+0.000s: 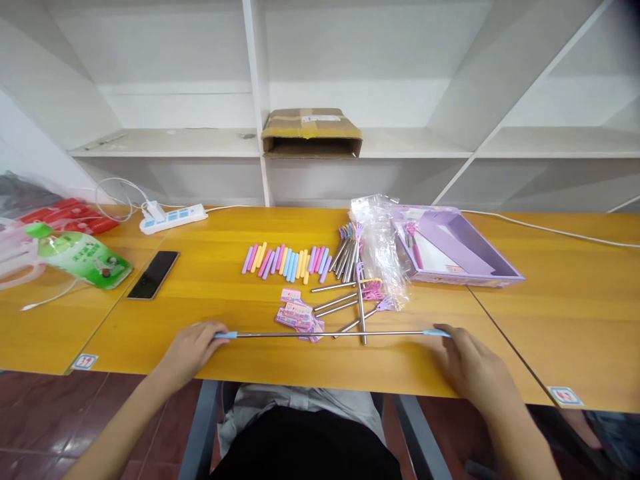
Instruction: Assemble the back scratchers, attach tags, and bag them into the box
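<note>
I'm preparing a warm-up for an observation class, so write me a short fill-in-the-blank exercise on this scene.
1. The left hand and right hand hold opposite ends of a thin metal rod, whose end pieces are light ____.
2. The cardboard box rests on a ____ shelf.
3. Seen from the person's seat, the dark phone lies to the ____ of the coloured sticks.
4. The open tray beside the clear plastic wrap is ____.

Missing words: blue; white; left; purple.
</note>
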`<state>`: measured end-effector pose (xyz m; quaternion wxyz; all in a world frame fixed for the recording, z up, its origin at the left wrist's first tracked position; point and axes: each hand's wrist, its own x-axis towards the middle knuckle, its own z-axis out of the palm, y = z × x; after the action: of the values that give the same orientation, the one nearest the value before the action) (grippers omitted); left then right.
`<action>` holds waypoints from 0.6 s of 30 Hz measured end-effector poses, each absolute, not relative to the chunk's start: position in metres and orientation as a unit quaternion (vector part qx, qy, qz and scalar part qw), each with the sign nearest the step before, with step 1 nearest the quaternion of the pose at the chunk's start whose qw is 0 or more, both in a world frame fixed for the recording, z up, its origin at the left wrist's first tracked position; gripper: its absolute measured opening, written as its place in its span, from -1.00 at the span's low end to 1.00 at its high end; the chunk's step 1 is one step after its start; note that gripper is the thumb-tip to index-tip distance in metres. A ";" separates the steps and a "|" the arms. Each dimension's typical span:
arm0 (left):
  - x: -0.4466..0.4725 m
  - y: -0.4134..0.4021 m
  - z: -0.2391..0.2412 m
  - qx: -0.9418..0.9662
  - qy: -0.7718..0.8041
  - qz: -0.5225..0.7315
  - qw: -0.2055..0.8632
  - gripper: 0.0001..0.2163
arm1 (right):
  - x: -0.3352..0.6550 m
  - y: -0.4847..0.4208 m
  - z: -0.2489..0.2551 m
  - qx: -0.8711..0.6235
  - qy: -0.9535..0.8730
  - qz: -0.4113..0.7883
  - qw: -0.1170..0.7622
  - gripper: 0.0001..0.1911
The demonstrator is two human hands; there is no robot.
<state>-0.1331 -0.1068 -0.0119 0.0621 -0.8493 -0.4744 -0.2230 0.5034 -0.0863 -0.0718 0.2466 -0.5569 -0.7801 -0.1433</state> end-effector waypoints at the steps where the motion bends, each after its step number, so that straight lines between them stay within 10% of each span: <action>1: -0.119 -0.108 -0.012 -0.851 -0.469 -0.226 0.067 -0.65 | 0.483 -0.085 -0.066 -0.536 -0.794 -0.137 0.252 -0.69; 18: -0.021 -0.106 0.004 -0.874 -0.416 -0.243 0.057 -0.81 | 0.302 -0.109 -0.033 -0.411 -0.855 -0.077 0.307 -0.51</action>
<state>-0.0205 -0.1062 0.0039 0.0569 -0.8744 -0.4161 -0.2430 0.3017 -0.1090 -0.0333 0.3067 -0.4115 -0.8548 -0.0770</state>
